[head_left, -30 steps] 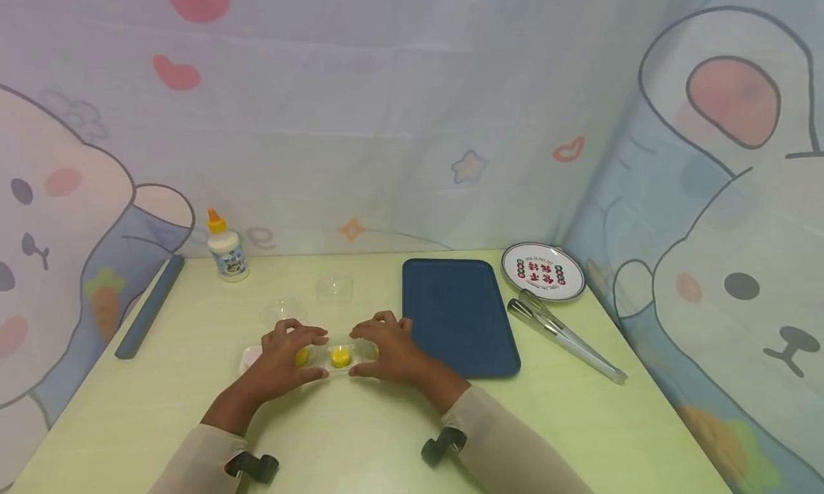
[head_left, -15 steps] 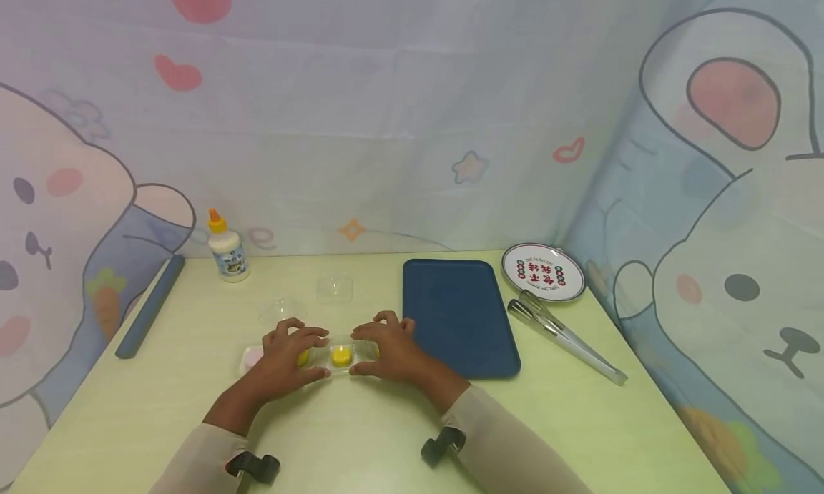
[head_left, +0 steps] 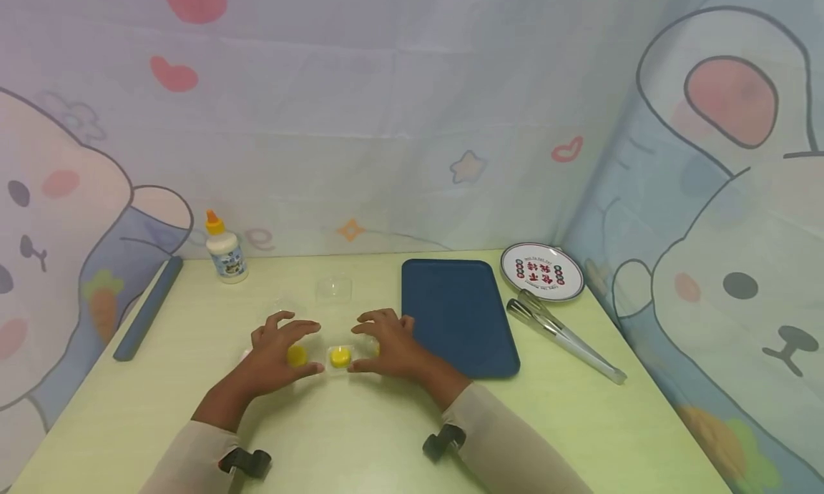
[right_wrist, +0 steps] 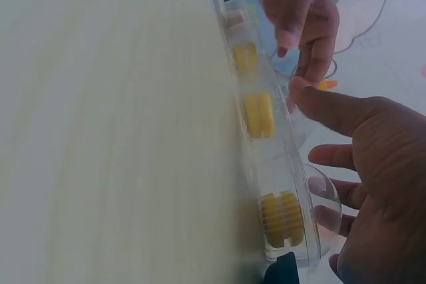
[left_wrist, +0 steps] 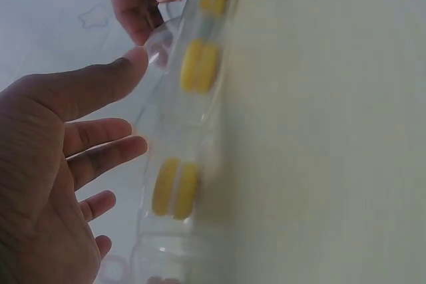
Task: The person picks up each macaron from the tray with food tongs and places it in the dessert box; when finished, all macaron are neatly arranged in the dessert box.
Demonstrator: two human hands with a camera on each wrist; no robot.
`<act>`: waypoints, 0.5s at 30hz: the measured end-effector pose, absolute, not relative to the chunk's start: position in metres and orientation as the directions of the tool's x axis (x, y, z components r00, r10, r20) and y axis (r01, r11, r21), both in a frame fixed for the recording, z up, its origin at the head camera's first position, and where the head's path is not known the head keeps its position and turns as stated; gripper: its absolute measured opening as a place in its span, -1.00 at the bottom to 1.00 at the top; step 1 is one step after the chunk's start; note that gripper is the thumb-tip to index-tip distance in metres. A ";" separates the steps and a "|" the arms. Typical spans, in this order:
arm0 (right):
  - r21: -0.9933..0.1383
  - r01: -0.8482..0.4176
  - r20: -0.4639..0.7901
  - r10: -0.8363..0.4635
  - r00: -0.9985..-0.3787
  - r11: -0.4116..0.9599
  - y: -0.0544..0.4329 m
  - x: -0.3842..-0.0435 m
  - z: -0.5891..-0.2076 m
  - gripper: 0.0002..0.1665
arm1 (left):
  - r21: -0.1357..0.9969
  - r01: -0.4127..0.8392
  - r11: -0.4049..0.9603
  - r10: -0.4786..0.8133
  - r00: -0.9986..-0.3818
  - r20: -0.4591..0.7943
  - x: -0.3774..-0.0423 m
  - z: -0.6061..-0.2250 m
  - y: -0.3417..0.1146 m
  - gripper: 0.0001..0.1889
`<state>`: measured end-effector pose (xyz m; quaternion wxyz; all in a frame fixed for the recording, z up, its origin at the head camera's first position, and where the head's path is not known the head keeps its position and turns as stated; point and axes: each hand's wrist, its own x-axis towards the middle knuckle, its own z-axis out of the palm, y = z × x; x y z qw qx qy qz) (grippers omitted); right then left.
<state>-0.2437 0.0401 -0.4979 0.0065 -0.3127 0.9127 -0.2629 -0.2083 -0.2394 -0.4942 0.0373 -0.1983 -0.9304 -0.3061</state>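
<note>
A long clear plastic tray (left_wrist: 186, 114) holds a row of yellow macarons, one of them a middle macaron (head_left: 340, 357) showing between my hands. Over its left part hovers my left hand (head_left: 273, 351), thumb and fingers spread apart, with another yellow macaron (head_left: 297, 355) between them. My right hand (head_left: 390, 347) is arched over the right part, its thumb and index finger apart at the tray's edges. A clear dome (right_wrist: 326, 197) bulges up beside the nearest macaron (right_wrist: 282, 219) in the right wrist view, partly overlapping my right fingers. Part of the tray is hidden by both hands.
Behind the tray lies a clear square plastic piece (head_left: 333, 289). A navy tray (head_left: 457, 319) is right of my hands, with metal tongs (head_left: 566, 337) and a white plate (head_left: 543, 272) beyond. A glue bottle (head_left: 227, 252) and a blue-grey bar (head_left: 149, 308) are at left.
My left hand has lifted and shifted left, widening the space between both hands. The right hand has barely moved, and the tray remains in place.
</note>
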 end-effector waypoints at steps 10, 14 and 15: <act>-0.524 -0.543 0.128 -0.569 -0.812 0.656 0.034 -0.253 -0.488 -0.28 | 0.548 0.322 0.772 0.269 -0.947 0.177 -0.228 -0.481 -0.257 -0.29; -0.538 -0.525 0.120 -0.557 -0.822 0.660 0.030 -0.261 -0.484 -0.30 | 0.572 0.285 0.769 0.247 -0.958 0.146 -0.240 -0.475 -0.258 -0.31; -0.543 -0.518 0.116 -0.552 -0.826 0.661 0.030 -0.263 -0.483 -0.31 | 0.574 0.277 0.770 0.245 -0.960 0.135 -0.243 -0.473 -0.258 -0.31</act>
